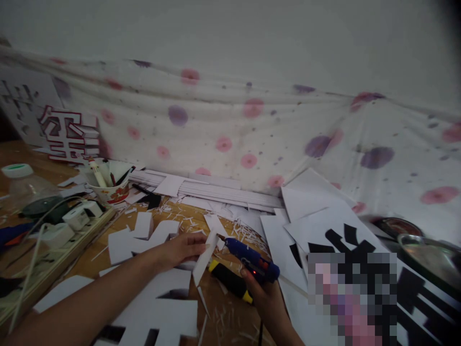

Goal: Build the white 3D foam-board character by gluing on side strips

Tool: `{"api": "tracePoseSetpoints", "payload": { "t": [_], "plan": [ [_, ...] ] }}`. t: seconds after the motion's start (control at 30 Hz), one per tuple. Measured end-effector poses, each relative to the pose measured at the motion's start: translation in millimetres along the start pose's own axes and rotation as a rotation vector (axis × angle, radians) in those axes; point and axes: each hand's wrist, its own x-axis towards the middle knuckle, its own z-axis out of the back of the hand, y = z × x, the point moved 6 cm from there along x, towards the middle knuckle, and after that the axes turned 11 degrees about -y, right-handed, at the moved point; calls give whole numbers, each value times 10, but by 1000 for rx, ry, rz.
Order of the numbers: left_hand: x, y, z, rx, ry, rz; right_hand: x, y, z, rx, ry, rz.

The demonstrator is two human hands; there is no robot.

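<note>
Between the thumb and fingers of my left hand (185, 249) is a narrow white foam board strip (205, 258), tilted up. My right hand (264, 295) is wrapped around a blue glue gun (248, 257) with a small red light showing. Its nozzle points left and is close to the upper end of the strip; whether they touch I cannot tell. A black and yellow handle (232, 281) lies on the table just below the gun. Under my left forearm sits a large white cut-out character (151, 298) with raised edges.
A power strip (82, 235) with plugs and cables runs along the left. Behind it stand a paper cup of tools (108, 190) and a clear bottle (23, 182). White strips (230, 194) are stacked at the back. Sheets with black shapes (334, 230) cover the right, beside a glass lid (428, 254).
</note>
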Motion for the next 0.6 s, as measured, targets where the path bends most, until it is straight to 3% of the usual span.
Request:
{"api": "tracePoseSetpoints", "payload": {
  "t": [0.6],
  "plan": [
    [4,-1,-19,62,-19,-19,-4,-49,-18,-24,19,-8]
  ]
}}
